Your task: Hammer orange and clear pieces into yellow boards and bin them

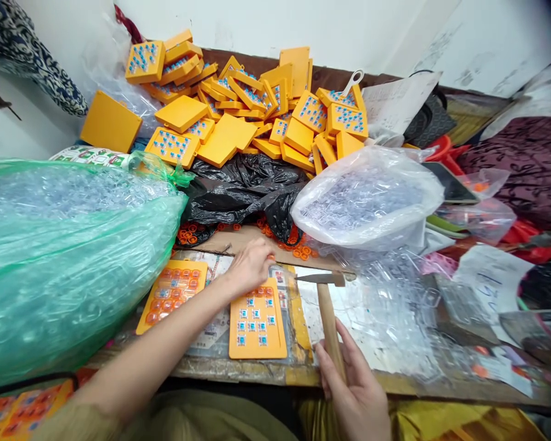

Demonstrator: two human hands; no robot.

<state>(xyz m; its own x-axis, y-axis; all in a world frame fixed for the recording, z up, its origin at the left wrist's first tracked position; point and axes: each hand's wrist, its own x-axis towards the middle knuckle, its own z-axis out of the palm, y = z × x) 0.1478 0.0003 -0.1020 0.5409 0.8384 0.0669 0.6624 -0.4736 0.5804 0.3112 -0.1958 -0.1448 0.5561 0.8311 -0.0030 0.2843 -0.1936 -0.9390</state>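
My right hand (356, 392) grips the wooden handle of a hammer (328, 312), its metal head up near the bench's middle. My left hand (252, 266) is closed above the top edge of a yellow board (259, 346), with a bit of an orange piece showing at its fingertips. That board lies flat and carries blue-and-clear square inserts, with orange pieces along its top row partly hidden by my hand. Left of it, partly behind my forearm, lies a second yellow board (172, 288) covered mostly with round orange pieces.
Loose orange rings (303, 252) lie by a black plastic bag (243, 184). A green bag (82, 263) and a white bag (367, 202) hold clear plastic parts. More clear parts (395, 306) spread at right. Yellow boards (227, 138) are heaped against the wall.
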